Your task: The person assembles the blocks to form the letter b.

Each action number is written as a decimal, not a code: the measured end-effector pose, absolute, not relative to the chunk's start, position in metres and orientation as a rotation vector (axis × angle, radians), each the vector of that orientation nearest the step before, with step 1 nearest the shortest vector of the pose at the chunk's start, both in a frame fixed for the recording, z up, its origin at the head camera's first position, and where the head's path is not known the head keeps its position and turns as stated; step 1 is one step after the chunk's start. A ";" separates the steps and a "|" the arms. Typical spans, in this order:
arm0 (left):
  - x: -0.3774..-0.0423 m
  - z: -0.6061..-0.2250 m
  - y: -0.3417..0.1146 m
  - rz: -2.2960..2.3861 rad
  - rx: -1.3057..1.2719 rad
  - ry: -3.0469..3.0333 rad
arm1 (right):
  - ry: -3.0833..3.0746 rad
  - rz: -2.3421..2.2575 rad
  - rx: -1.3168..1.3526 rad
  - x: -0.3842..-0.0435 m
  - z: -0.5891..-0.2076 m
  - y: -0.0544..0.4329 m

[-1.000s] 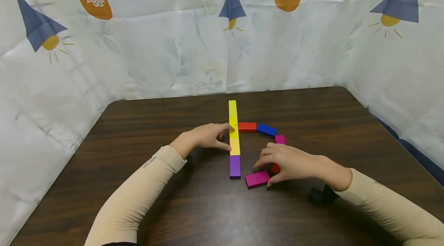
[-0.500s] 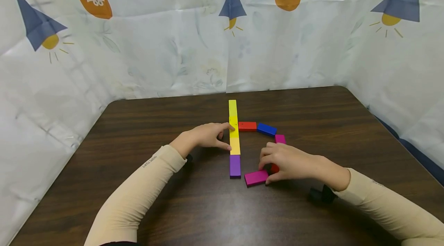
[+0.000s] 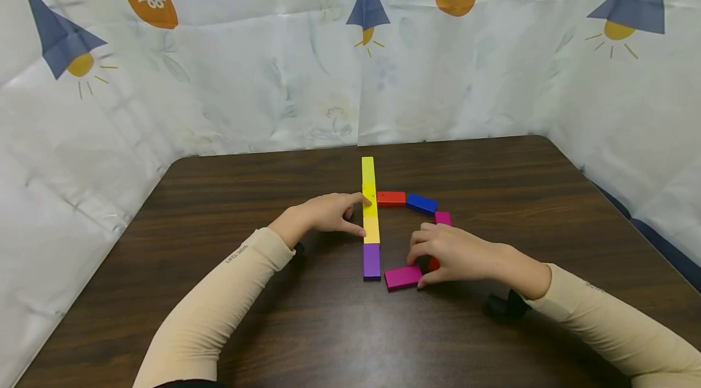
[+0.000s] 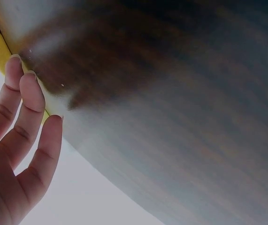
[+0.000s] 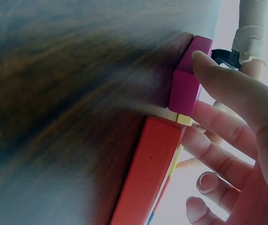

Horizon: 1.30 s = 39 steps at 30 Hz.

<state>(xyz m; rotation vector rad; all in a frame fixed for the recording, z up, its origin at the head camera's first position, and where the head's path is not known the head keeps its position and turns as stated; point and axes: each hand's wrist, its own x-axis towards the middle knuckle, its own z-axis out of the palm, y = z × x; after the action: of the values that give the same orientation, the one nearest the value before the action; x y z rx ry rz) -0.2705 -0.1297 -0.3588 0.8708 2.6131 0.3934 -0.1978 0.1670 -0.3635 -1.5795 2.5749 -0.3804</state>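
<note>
My right hand pinches a magenta block between thumb and index finger at its right end; the block lies on the table, slanted. Behind those fingers is a red block, mostly hidden in the head view. My left hand rests its index fingertip and thumb against a straight column of yellow blocks, fingers loosely extended. A purple block forms the column's near end, a small gap from the pinched block. From the column a red block, a blue block and another magenta block curve rightward.
The dark wood table extends around the blocks on every side. A white printed curtain hangs along its back and sides. Dark wrist cameras sit under both forearms, close to the tabletop.
My right thumb and index finger have closed on the near magenta block, which has shifted slightly left toward the purple block. The left hand stays in place.
</note>
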 end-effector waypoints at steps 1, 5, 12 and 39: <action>-0.271 -0.359 -0.130 0.394 0.868 2.614 | 2.575 -0.380 -1.579 -0.198 -0.363 0.167; -0.271 -0.359 -0.130 0.398 0.858 2.613 | 2.573 -0.379 -1.581 -0.198 -0.363 0.167; -0.271 -0.359 -0.130 0.400 0.869 2.610 | 2.577 -0.388 -1.596 -0.198 -0.363 0.168; -0.270 -0.357 -0.130 0.403 0.875 2.608 | 2.487 -0.364 -1.486 -0.210 -0.350 0.194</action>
<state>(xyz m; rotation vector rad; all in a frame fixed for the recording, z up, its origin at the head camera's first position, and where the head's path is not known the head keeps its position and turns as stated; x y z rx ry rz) -0.2698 -0.1297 -0.3574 0.8749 2.6085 0.4028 -0.2096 0.1944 -0.3499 -1.4856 2.4865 -0.3644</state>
